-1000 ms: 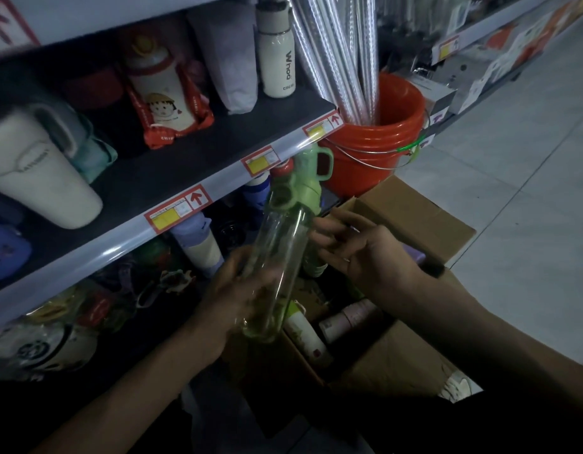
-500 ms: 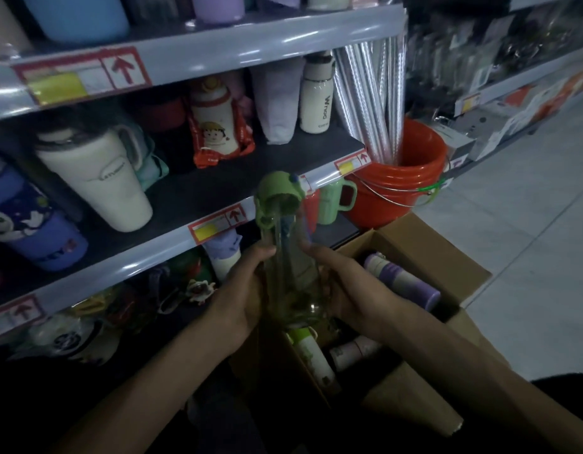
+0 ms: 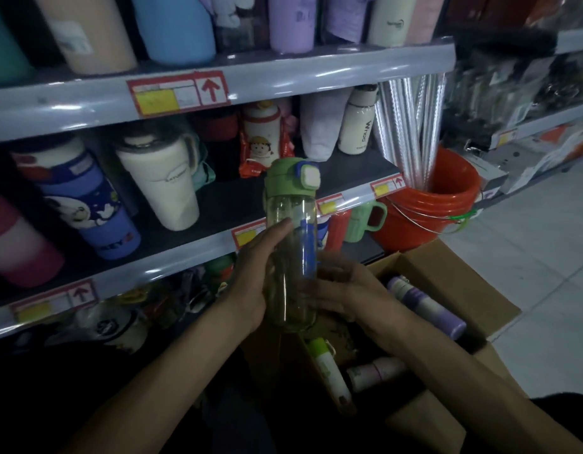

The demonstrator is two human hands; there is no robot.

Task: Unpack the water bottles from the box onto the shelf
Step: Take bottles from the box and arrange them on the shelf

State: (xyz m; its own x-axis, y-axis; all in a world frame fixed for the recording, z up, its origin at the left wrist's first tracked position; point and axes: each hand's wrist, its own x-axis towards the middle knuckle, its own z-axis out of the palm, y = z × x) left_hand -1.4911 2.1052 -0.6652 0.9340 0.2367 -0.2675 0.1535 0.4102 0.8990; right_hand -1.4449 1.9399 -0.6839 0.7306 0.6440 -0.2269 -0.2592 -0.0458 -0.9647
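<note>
The shop shelf (image 3: pixel 172 260) bears price labels (image 3: pixel 54 298) with red arrows; a white flask (image 3: pixel 358 126) reads roughly "Wnoo". Before its front edge, above the box (image 3: pixel 473 283), left hand (image 3: pixel 254 276) and right hand (image 3: pixel 345 290) grip the upright clear bottle (image 3: pixel 290 253).

I watch the clear bottle (image 3: pixel 291 263) come out of its slant of a second ago and stand upright, lifted higher in front of the shelf edge. Its green lid (image 3: pixel 283 178) turns until the white and blue button faces me. The left hand (image 3: pixel 250 283) slides from the base up to the mid-body, and the right hand (image 3: pixel 349 290), spread beside the bottle earlier, closes on its lower side. My view tips up, bringing the upper shelf (image 3: pixel 283 77) into sight.
</note>
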